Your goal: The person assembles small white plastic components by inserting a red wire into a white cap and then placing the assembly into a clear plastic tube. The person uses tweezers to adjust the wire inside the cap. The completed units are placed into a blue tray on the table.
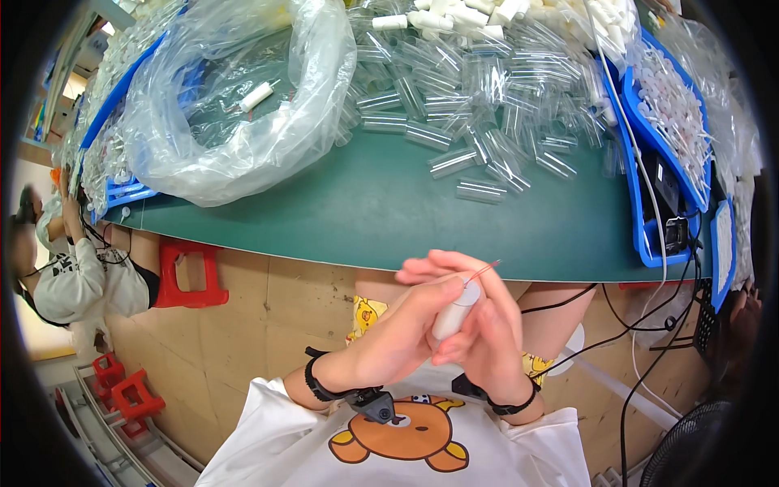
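Both my hands meet in front of my chest, below the table's near edge. My left hand [402,333] and my right hand [487,325] together hold a small white cylinder [454,311], tilted up to the right. A thin red wire [484,269] sticks out of its upper end, past my fingertips. On the green table [365,211] lies a heap of clear plastic tubes [462,105], and behind it a pile of white cylinders [479,16].
A large crumpled clear plastic bag [243,114] lies at the table's left with one white cylinder [256,96] in it. Blue trays [649,187] stand at the right. Black cables [649,325] hang there. A person [73,276] sits at the left near red stools [191,272]. A fan [698,446] is at the lower right.
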The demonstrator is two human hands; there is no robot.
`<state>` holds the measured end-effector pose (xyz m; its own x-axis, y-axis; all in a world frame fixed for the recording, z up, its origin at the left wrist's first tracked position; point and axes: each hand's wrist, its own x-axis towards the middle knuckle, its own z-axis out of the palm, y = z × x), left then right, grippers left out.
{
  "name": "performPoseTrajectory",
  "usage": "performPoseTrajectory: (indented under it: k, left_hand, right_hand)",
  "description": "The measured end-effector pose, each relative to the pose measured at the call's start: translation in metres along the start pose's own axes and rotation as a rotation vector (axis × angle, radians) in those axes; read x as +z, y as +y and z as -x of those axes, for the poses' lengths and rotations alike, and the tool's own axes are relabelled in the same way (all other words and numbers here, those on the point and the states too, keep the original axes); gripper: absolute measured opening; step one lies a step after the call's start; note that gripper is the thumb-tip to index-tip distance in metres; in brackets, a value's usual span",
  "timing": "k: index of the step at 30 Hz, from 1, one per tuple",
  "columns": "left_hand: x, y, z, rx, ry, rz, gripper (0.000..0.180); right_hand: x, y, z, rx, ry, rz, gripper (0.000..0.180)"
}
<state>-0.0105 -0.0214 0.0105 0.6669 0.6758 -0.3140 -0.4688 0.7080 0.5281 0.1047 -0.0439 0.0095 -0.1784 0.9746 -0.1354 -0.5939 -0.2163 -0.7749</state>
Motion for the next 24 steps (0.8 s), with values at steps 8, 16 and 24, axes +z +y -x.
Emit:
performPoseTrajectory:
  k: [8, 16, 24]
  left_hand:
    - [-0.009, -0.009, -0.001, 0.016, 0.06, -0.029, 0.038]
    - [-0.017, -0.016, 0.005, -0.111, -0.042, 0.037, 0.04]
    - [-0.042, -0.039, 0.011, -0.095, -0.008, 0.081, 0.035]
  right_hand:
    - [-0.012, 0.016, 0.005, 0.122, -0.003, -0.078, 0.036]
    - [-0.032, 0.022, 0.006, -0.268, -0.086, 0.099, 0.034]
    - [-0.041, 0.035, 0.024, -0.221, -0.003, 0.343, 0.036]
